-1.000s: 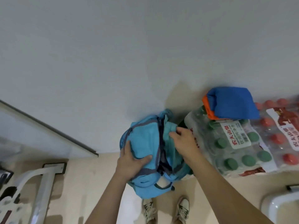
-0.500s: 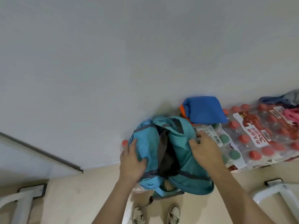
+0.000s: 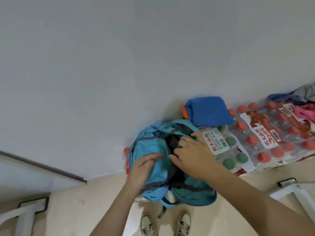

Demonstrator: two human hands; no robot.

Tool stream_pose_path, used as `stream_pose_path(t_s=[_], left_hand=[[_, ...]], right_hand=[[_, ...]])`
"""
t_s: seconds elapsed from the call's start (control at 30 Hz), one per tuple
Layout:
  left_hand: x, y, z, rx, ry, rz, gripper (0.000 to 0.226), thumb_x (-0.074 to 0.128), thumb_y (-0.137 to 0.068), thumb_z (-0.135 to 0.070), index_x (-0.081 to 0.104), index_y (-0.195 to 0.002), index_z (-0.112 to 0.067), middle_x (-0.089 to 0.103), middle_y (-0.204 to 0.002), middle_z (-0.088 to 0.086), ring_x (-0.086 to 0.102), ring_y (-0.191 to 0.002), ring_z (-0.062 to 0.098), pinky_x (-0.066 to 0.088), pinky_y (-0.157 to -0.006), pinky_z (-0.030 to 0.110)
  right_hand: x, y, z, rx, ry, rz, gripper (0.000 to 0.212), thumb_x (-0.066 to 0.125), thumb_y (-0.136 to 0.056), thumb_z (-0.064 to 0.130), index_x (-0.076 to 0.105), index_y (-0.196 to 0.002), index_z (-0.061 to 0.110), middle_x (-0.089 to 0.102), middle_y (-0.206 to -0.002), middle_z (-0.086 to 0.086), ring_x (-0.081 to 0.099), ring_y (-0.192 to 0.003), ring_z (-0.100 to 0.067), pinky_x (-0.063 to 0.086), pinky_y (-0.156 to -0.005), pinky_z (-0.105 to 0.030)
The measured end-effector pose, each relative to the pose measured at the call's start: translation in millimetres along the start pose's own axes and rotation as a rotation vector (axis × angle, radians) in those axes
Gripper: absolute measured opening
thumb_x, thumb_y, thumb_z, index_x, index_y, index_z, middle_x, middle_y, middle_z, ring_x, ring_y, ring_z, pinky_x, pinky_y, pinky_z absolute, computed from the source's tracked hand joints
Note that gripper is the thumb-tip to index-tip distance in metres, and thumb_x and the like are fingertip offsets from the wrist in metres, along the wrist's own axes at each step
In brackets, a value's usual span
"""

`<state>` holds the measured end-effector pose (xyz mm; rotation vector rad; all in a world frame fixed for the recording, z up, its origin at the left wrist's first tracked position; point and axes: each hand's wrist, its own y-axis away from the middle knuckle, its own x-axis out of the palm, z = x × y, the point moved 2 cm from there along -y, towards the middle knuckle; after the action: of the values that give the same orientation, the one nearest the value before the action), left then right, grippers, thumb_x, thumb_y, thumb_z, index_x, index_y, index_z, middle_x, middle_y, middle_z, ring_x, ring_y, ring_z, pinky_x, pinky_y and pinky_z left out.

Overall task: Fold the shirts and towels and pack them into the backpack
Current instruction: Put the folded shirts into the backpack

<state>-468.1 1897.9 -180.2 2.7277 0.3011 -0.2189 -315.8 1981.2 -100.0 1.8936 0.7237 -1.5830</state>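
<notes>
A teal-blue backpack (image 3: 150, 150) stands against the wall, its top open and a dark lining showing. My left hand (image 3: 142, 169) rests on its left front panel, fingers lying flat on the fabric. My right hand (image 3: 192, 155) is at the mouth, fingers spread over the right rim and dark lining. A folded blue cloth (image 3: 208, 111) with an orange piece under it lies on the water packs behind the backpack. More crumpled clothes, grey-blue (image 3: 296, 94) and pink (image 3: 305, 111), lie at the far right.
Shrink-wrapped packs of bottled water, green-capped (image 3: 230, 150) and red-capped (image 3: 272, 133), line the wall to the right. A few red-capped bottles (image 3: 126, 157) stand left of the backpack. White furniture legs (image 3: 25, 213) are at bottom left and bottom right (image 3: 296, 193). My shoes (image 3: 166, 223) are below.
The backpack mouth has been spread wider. My right hand moved from the right rim onto the dark opening. My left hand's fingers straightened on the front panel.
</notes>
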Motion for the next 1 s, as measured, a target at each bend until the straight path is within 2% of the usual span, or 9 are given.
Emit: stream_pose_path(t_s=[0.07,0.13,0.2,0.37,0.47,0.7,0.8,0.93,1.0], left_hand=[[-15,-5,20,-0.035,-0.196,-0.206,0.040,0.066,-0.086,-0.032,0.058,-0.124,-0.024,0.054,-0.126,-0.010,0.050,-0.121,0.013,0.040,-0.105,0.034],[-11,-10,32,-0.155,-0.247,-0.191,0.096,0.078,-0.065,-0.058,0.028,-0.142,-0.032,0.041,-0.139,-0.004,0.044,-0.127,0.019,0.041,-0.104,0.042],[7,-14,30,-0.217,-0.230,-0.111,0.113,0.081,-0.062,-0.048,0.009,-0.147,-0.033,0.043,-0.139,0.005,0.049,-0.121,0.026,0.045,-0.095,0.037],[-11,-9,22,-0.108,-0.308,-0.337,0.081,0.061,-0.075,-0.006,0.027,-0.144,-0.031,0.062,-0.121,0.011,0.060,-0.101,0.034,0.043,-0.077,0.028],[-60,10,33,-0.147,-0.240,-0.500,0.074,0.057,-0.077,-0.005,0.032,-0.140,-0.034,0.063,-0.117,0.010,0.059,-0.100,0.035,0.040,-0.076,0.032],[-47,12,40,-0.345,-0.578,-0.022,0.111,0.055,-0.060,-0.081,0.009,-0.148,-0.031,0.032,-0.148,0.010,0.029,-0.136,0.031,0.030,-0.109,0.045],[-35,21,27,0.051,-0.846,-0.296,0.067,0.046,-0.089,-0.053,0.019,-0.148,-0.035,0.024,-0.154,0.011,0.025,-0.138,0.035,0.033,-0.103,0.054],[-9,23,35,0.035,-1.026,0.148,0.052,0.020,-0.093,-0.058,0.015,-0.144,-0.053,0.000,-0.160,-0.001,0.001,-0.146,0.026,0.016,-0.110,0.058],[-12,16,20,0.018,-0.913,0.114,0.047,0.025,-0.093,-0.056,0.032,-0.139,-0.051,0.015,-0.159,-0.002,0.011,-0.145,0.024,0.022,-0.110,0.053]], right_hand=[[-6,2,-10,-0.020,0.043,0.056,0.054,0.034,-0.085,0.054,0.071,-0.058,0.024,0.063,-0.068,0.002,0.062,-0.080,-0.019,0.027,-0.092,-0.043],[-13,2,-9,-0.058,0.063,0.140,0.058,0.034,-0.088,0.059,0.074,-0.067,0.022,0.065,-0.081,0.000,0.061,-0.090,-0.020,0.023,-0.097,-0.043],[-14,2,-7,-0.062,0.081,0.225,0.063,0.033,-0.090,0.065,0.075,-0.085,0.018,0.065,-0.100,-0.002,0.054,-0.107,-0.022,0.016,-0.106,-0.044],[-2,6,-23,-0.149,0.136,0.177,0.015,0.076,-0.059,0.035,0.072,-0.067,0.022,0.065,-0.076,0.006,0.062,-0.101,-0.020,0.017,-0.102,-0.043],[12,9,-43,-0.212,0.019,0.058,0.025,0.078,-0.042,0.015,0.066,-0.059,0.028,0.066,-0.074,0.015,0.066,-0.101,-0.013,0.024,-0.097,-0.041],[17,22,-51,-0.186,-0.146,-0.247,0.034,0.065,-0.079,0.014,0.064,-0.113,0.017,0.056,-0.126,-0.009,0.042,-0.128,-0.026,0.038,-0.101,-0.044],[24,30,-49,-0.084,-0.092,-0.223,0.032,0.047,-0.088,0.026,0.067,-0.113,0.021,0.061,-0.127,0.001,0.042,-0.130,-0.016,0.026,-0.109,-0.038],[21,38,-46,-0.038,-0.173,-0.152,0.039,0.041,-0.091,0.038,0.067,-0.115,0.025,0.057,-0.134,0.007,0.033,-0.135,-0.010,0.015,-0.114,-0.033],[10,45,-50,0.014,-0.307,-0.239,0.040,0.041,-0.092,0.042,0.064,-0.120,0.023,0.053,-0.138,0.007,0.033,-0.137,-0.011,0.022,-0.111,-0.033]])
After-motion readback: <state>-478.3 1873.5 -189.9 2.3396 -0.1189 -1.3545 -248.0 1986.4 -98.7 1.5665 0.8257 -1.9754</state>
